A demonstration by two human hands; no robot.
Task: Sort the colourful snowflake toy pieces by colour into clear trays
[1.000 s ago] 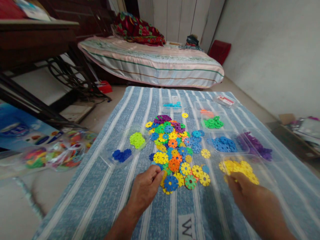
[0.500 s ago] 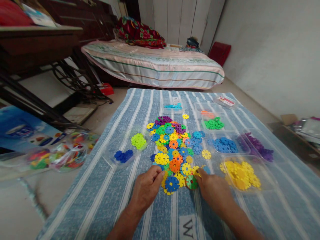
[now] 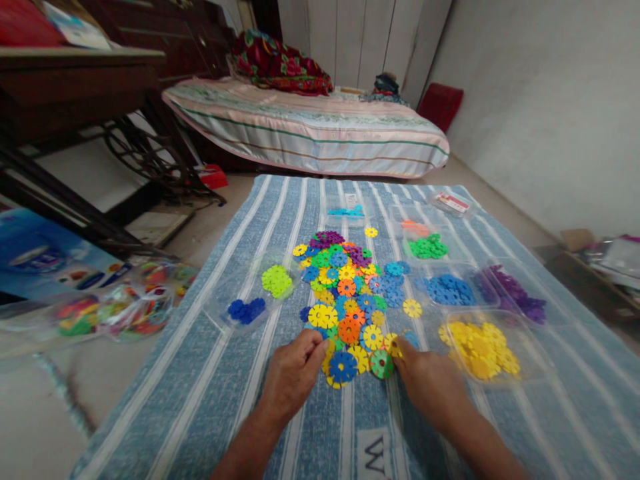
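A heap of flat, flower-shaped plastic discs in mixed colours point(image 3: 350, 293) lies on a blue striped cloth point(image 3: 250, 413). My left hand point(image 3: 293, 377) rests at the heap's near left edge, fingers curled and pinched; whether it holds a disc I cannot tell. My right hand point(image 3: 425, 380) is at the heap's near right edge, its fingertips on a yellow disc point(image 3: 393, 345) beside a green one point(image 3: 381, 364). Just right of it stands a clear tray of yellow discs point(image 3: 483, 350).
Clear trays hold sorted discs: lime point(image 3: 277, 280), dark blue point(image 3: 245, 310), green point(image 3: 426, 247), blue point(image 3: 447, 289), purple point(image 3: 515, 293). A bag of toys point(image 3: 120, 310) lies on the floor at left. A bed point(image 3: 310, 130) stands beyond the cloth, a dark table point(image 3: 65, 80) at far left.
My right hand has left the yellow tray and moved left to the heap's near edge, where it now touches a yellow disc. My left hand has stayed put.
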